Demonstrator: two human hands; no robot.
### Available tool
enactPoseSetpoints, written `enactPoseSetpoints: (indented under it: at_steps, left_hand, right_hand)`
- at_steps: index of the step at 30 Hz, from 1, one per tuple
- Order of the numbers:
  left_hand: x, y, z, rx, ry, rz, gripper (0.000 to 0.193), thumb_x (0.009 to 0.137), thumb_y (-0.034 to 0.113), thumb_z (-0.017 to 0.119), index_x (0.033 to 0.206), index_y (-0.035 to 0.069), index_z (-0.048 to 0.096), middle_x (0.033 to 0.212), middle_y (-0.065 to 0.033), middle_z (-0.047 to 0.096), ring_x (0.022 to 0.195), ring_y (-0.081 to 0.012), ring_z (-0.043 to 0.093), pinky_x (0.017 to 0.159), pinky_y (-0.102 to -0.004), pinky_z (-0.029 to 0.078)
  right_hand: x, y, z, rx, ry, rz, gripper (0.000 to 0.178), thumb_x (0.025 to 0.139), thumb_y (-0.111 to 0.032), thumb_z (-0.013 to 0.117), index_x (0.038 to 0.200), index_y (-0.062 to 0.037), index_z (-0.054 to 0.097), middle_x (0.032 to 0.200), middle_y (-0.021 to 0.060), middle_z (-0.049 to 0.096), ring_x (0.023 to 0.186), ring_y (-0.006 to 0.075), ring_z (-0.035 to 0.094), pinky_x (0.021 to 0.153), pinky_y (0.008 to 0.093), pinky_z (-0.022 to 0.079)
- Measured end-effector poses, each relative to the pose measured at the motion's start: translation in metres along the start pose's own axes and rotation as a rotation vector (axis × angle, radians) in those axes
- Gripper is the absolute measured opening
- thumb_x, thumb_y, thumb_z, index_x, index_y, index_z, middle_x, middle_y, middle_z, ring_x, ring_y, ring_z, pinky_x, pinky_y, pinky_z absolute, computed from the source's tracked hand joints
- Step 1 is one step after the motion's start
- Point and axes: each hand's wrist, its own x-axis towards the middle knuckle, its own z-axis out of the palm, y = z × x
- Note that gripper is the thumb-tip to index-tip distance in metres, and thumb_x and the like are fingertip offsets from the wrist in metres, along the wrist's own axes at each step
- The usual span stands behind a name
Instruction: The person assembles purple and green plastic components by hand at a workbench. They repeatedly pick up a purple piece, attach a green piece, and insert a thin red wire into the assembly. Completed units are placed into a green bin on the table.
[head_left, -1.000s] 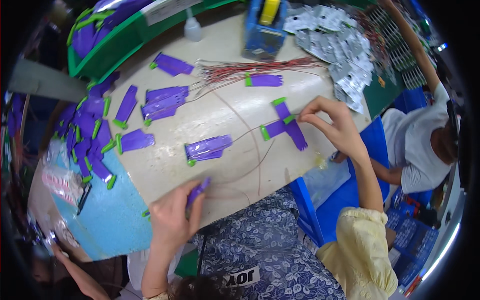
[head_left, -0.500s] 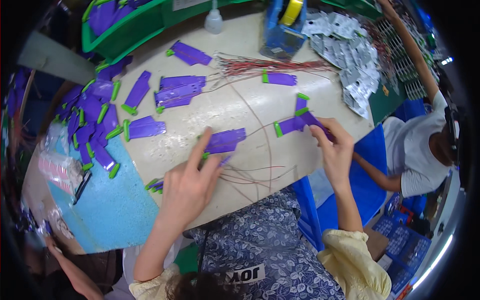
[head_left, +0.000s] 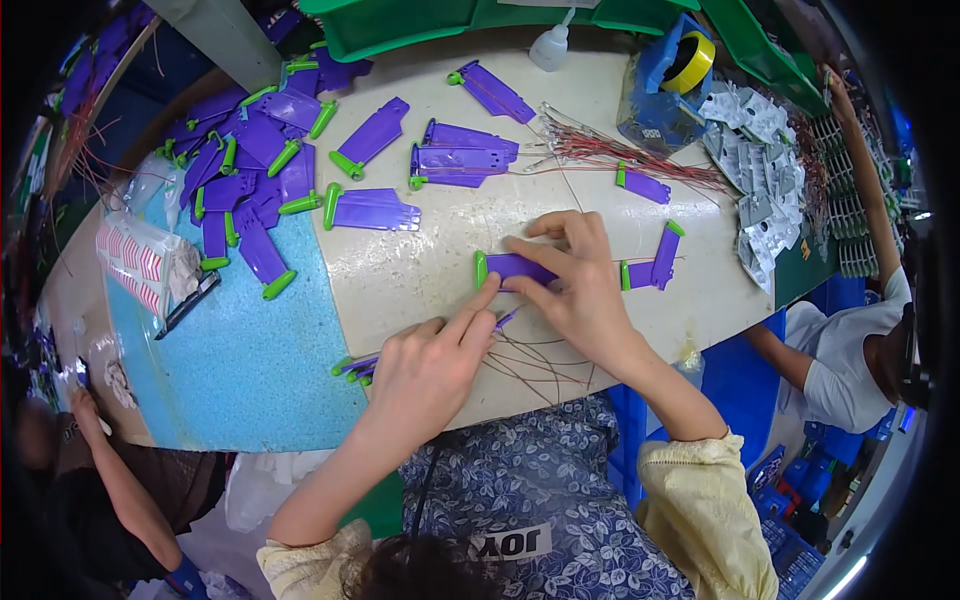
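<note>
On the table in front of me lies a purple plastic piece (head_left: 517, 267) with a green end, both hands at it. My left hand (head_left: 428, 362) is closed with its index fingertip pressed against the piece's near edge, beside the green end. My right hand (head_left: 580, 285) pinches toward the same piece from the right, thumb at its near edge and bent fingers over its far side. Part of the piece is hidden under these fingers. Thin red and dark wires (head_left: 540, 362) trail on the table below the hands. Purple pieces with green ends (head_left: 362, 368) poke out beside my left wrist.
Purple pieces (head_left: 265, 150) are heaped at left, with others across the table. A wire bundle (head_left: 620, 150), tape dispenser (head_left: 655, 105), white bottle (head_left: 549, 48) and silvery parts (head_left: 765, 150) lie farther back. A green bin (head_left: 400, 30) edges the table. Co-workers' arms (head_left: 868, 200) show at both sides.
My right hand has left the purple pieces at right and come over to the piece beside my left hand. The view has shifted, so the table's contents sit farther right in it.
</note>
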Motion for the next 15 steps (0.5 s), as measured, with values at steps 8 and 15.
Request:
enactPoseSetpoints:
  at_steps: [8,15]
  left_hand:
    - [0.006,0.001,-0.029,-0.451,0.136,-0.252,0.023,0.092,0.011,0.064,0.113,0.001,0.06,0.086,-0.0165,0.068,0.072,-0.0305,0.068,0.062,-0.0359,0.051]
    - [0.019,0.018,-0.014,-0.584,0.379,-0.108,0.028,0.088,0.014,0.071,0.111,0.001,0.063,0.075,-0.0136,0.067,0.062,-0.0243,0.068,0.055,-0.0333,0.049]
  right_hand:
    - [0.002,-0.024,-0.023,0.788,-0.159,0.458,0.035,0.079,0.0,0.077,0.098,-0.0042,0.048,0.091,0.0064,0.064,0.09,0.0122,0.061,0.08,0.028,0.047]
    - [-0.016,-0.032,-0.026,0.813,-0.047,0.383,0.037,0.077,-0.001,0.081,0.1,-0.0035,0.051,0.1,0.0071,0.065,0.096,0.0126,0.062,0.089,0.0282,0.048]
